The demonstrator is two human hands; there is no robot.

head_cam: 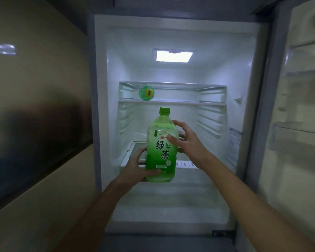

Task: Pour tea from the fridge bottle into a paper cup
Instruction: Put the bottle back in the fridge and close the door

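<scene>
A head-level view looks into an open, lit fridge [244,88]. Two bare arms reach in from below and hold a large green tea bottle [161,148] upright in front of the shelves, clear of any surface. The left hand [136,167] cups the bottle low on its side, fingers wrapped behind it and thumb lying across the front near the base. The right hand [185,139] grips higher up, thumb pressed on the label and fingers curled round the far side near the shoulder. The green screw cap [164,110] is on.

A second green bottle [146,93] lies on its side on the glass shelf [189,102] above, its cap facing out. No paper cup is in sight.

The held bottle looks like thin clear plastic, so a hard squeeze would likely dent it. Its upper part looks pale, yet a bottle this size probably has some weight, and cold may make it damp and slippery. A hold at the base and the labelled middle seems safest.
</scene>
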